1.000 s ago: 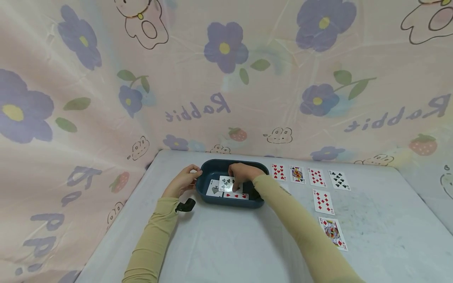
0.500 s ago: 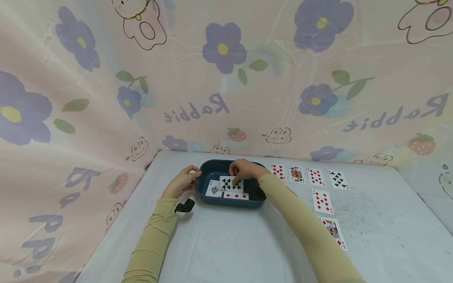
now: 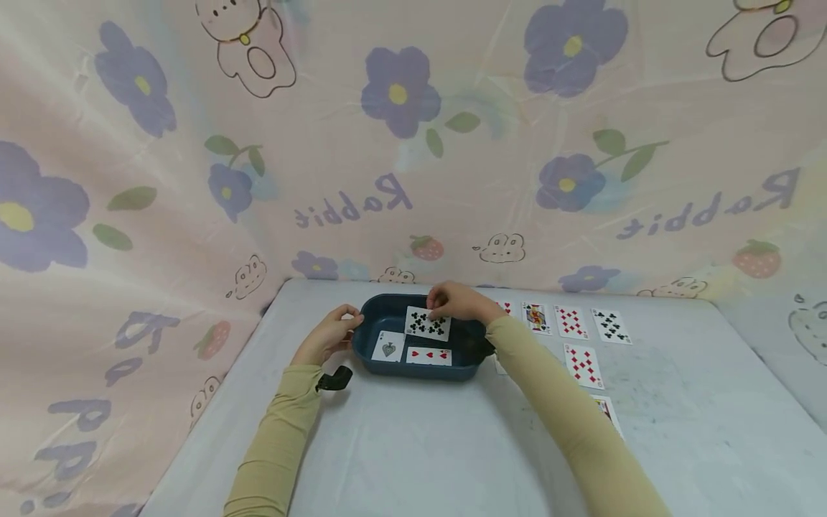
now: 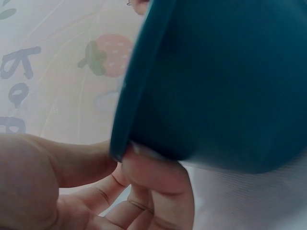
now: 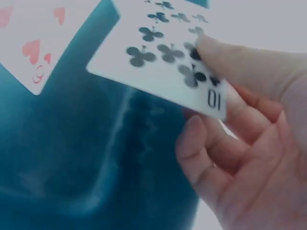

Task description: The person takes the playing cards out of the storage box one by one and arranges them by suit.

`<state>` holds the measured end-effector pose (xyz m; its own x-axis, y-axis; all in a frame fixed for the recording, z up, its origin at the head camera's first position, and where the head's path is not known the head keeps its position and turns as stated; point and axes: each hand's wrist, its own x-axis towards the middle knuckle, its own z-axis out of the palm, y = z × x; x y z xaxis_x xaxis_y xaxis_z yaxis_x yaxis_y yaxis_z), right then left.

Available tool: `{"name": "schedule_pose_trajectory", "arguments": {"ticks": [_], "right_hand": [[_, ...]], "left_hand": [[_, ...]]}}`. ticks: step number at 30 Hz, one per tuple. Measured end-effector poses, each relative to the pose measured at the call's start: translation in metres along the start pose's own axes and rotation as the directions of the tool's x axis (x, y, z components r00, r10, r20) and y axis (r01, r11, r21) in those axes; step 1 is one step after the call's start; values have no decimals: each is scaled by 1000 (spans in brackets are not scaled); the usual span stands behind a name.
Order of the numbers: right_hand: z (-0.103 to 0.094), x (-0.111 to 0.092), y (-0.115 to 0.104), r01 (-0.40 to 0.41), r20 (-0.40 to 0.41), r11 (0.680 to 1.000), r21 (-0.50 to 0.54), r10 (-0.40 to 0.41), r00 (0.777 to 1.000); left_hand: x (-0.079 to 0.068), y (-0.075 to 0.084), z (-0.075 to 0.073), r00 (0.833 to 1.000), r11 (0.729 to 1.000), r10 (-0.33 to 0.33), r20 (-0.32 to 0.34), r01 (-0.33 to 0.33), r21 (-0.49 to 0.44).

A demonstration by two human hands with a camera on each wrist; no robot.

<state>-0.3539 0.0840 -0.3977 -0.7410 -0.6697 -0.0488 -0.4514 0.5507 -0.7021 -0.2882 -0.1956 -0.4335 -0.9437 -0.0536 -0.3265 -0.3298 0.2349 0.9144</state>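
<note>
Blue-green and round-cornered, a tray (image 3: 413, 370) sits lengthways from left to right on a white-covered bench (image 3: 413, 445). Over the middle of its back half is a playing card, the ten of clubs (image 3: 426, 324), face up, its long axis running roughly along the tray's own length, with the right end set slightly nearer the front. The right hand (image 3: 461, 300) has it: the grip is a pinch, thumb on the printed face and fingers beneath, at the card's right-hand end — so the card reaches out leftward from the fingertips, across the tray. In the right wrist view the held end is raised above the tray floor; whether the other end touches anything cannot be told. The left hand (image 3: 328, 334) is the farther one from the card, its thumb and curled forefinger pinching the rim at the tray's left end. Inside the tray, along the front, lie a single-spade card (image 3: 388, 347) at left and a hearts card (image 3: 429, 357) to its right, just apart. Right of the tray are more face-up cards (image 3: 571, 322) on the bench — some partly hidden by the right sleeve (image 3: 568, 409).
</note>
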Motion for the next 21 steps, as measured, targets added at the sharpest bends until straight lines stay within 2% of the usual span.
{"name": "schedule_pose_trajectory", "arguments": {"ticks": [4, 6, 9, 12, 17, 21], "right_hand": [[-16, -17, 3, 43, -84, 998, 51, -38, 996], [-24, -29, 4, 52, -128, 998, 40, -46, 991], [-34, -51, 5, 30, -191, 998, 52, -20, 981], [-41, -75, 9, 6, -233, 994, 112, 21, 972], [-49, -119, 29, -8, -287, 979, 203, 67, 955], [-58, -160, 45, -26, -342, 965, 260, 117, 932]], "left_hand": [[-1, 0, -1, 1000, 1000, 3, 3, -3, 9], [-2, 0, -2, 1000, 1000, 3, 6, -4, 14], [-2, 0, -2, 1000, 1000, 4, 9, -5, 25], [-2, -1, -2, 1000, 999, 4, 10, -4, 34], [-1, -2, -2, 1000, 999, 0, 6, 0, 34], [-1, -3, -1, 1000, 999, 8, 8, -8, 31]]}}
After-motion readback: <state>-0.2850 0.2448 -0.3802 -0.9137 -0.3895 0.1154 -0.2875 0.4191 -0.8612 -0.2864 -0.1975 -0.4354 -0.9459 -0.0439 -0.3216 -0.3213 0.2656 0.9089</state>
